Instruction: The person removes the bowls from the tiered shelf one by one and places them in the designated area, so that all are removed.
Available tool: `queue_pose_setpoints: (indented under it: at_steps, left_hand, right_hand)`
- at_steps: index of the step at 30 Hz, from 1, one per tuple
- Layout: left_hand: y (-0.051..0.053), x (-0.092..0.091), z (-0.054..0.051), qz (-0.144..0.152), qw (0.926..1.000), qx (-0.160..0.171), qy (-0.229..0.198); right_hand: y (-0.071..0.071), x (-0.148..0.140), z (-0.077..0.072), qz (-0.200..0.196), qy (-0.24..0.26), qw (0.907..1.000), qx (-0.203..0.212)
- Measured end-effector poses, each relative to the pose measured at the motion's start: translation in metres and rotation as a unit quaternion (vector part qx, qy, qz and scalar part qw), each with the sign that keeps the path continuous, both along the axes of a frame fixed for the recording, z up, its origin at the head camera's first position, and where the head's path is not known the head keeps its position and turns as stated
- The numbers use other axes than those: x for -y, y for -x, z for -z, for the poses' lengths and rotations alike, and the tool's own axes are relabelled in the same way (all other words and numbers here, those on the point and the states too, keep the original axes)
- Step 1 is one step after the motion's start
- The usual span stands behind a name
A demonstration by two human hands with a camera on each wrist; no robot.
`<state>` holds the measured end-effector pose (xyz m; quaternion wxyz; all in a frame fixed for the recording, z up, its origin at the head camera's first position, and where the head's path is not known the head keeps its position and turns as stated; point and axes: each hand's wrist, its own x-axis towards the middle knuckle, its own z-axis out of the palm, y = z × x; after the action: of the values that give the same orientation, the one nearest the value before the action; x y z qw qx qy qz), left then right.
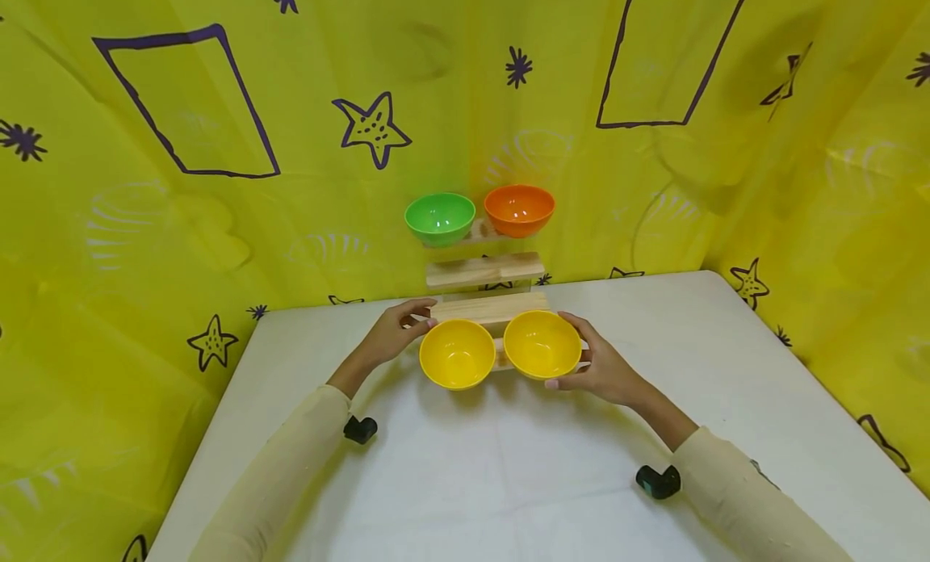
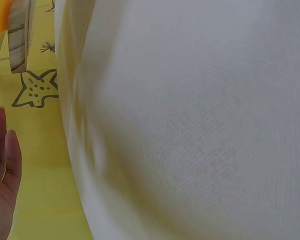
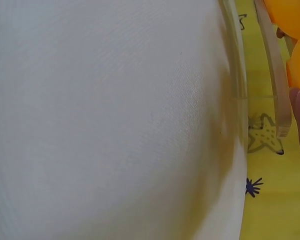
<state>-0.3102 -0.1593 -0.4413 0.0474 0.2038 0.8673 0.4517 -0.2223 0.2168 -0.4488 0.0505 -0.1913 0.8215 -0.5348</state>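
Just below the frame's centre, the right hand (image 1: 609,372) grips one yellow bowl (image 1: 542,345); the left hand (image 1: 395,329), thumb and fingers parted, nears another yellow bowl (image 1: 458,354) and the wooden rack (image 1: 485,271)

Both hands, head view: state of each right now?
Left hand: open, beside the left yellow bowl; contact unclear.
Right hand: holding the right yellow bowl.

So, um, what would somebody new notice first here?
Probably the two yellow bowls at the front of the wooden rack, the right hand holding the right one. Behind them, a green bowl and an orange bowl sit higher, against a yellow backdrop.
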Motion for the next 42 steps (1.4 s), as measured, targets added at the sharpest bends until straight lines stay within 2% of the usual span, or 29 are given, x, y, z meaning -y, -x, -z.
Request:
queue_pose_setpoints:
  at_steps: [7,13,25,33,42]
  left_hand:
    - [-0.001,0.000,0.000,-0.006,0.9999,0.012,-0.001]
    - [-0.001,0.000,-0.003,0.000,1.0000,-0.001,0.002]
    - [-0.001,0.001,-0.005,-0.001,0.9999,0.002,0.015]
    - [-0.001,0.000,-0.006,0.007,0.9996,-0.008,0.024]
    - [0.004,0.001,-0.004,0.008,0.9998,0.003,0.017]
  right_hand:
    - [-0.001,-0.005,-0.003,-0.005,0.007,0.9999,-0.011]
    - [-0.003,-0.011,-0.004,-0.011,0.015,0.9998,-0.011]
    - [-0.009,-0.022,-0.007,-0.013,-0.010,0.9996,-0.022]
    - [-0.015,-0.027,-0.009,-0.030,0.005,0.9995,-0.003]
    - [-0.023,-0.032,-0.009,-0.058,0.003,0.9983,0.009]
